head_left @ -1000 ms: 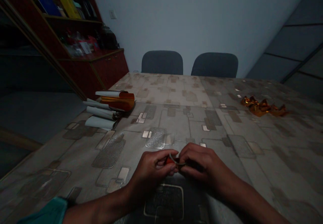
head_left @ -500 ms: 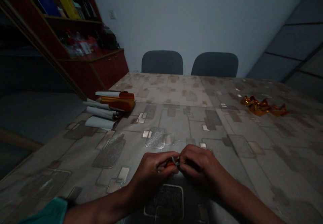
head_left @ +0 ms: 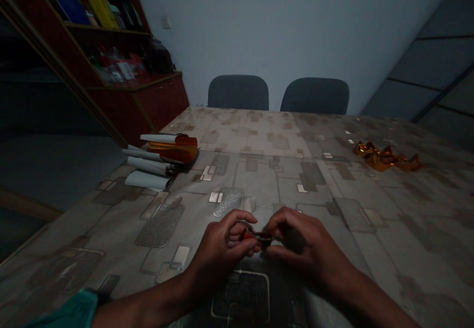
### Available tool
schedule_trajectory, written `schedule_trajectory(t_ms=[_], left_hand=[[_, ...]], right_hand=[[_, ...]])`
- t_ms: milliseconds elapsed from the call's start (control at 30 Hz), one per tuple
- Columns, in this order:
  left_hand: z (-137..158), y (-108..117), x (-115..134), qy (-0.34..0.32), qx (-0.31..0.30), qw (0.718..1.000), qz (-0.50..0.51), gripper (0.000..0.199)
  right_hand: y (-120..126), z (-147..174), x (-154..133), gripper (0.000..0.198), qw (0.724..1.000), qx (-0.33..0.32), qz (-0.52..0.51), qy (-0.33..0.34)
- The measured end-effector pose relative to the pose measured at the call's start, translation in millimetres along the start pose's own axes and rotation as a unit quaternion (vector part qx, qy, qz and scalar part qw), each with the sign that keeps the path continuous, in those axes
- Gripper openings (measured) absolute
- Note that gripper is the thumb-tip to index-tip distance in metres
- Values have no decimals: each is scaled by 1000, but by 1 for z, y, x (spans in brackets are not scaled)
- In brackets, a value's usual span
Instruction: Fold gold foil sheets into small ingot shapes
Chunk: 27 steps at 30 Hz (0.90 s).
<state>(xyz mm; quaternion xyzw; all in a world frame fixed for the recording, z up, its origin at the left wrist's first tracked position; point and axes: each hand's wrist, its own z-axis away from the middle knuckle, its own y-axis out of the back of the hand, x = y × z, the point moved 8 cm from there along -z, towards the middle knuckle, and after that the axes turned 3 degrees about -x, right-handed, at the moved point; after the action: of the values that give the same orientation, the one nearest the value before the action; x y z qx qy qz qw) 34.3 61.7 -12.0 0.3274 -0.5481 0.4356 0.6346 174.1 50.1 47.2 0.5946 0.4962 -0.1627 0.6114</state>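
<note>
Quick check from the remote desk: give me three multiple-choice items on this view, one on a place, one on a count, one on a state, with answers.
1. Where does the crumpled gold foil lie on the table?
A. far right
B. near left
C. under the hands

2. How many chairs stand at the far edge?
A. one
B. two
C. four

3. What is the state of the small strip?
A. lying loose on the table
B. pinched between both hands
C. held by one hand only

Answers: 1 A, it sits by the right edge; 2 B, two backs show side by side; 3 B, the left hand and right hand both grip it.
</note>
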Motion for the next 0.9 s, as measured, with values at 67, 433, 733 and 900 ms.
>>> schedule_trajectory(t_ms=[67,433,733,900], left_hand=[[-1,-1,-1,2,-6,1000,17,29],[-2,1,-2,-13,-19,998,64,26],[-2,2,-4,-24,-2,993,117,28],[-1,3,-3,-20,11,996,85,24]], right_hand=[[3,0,-2,11,1000,-7,6,7],[-10,0,12,7,995,-15,-95,-40],[-20,1,27,9,979,-3,-165,-121],[-18,1,26,11,982,2,-155,-108]])
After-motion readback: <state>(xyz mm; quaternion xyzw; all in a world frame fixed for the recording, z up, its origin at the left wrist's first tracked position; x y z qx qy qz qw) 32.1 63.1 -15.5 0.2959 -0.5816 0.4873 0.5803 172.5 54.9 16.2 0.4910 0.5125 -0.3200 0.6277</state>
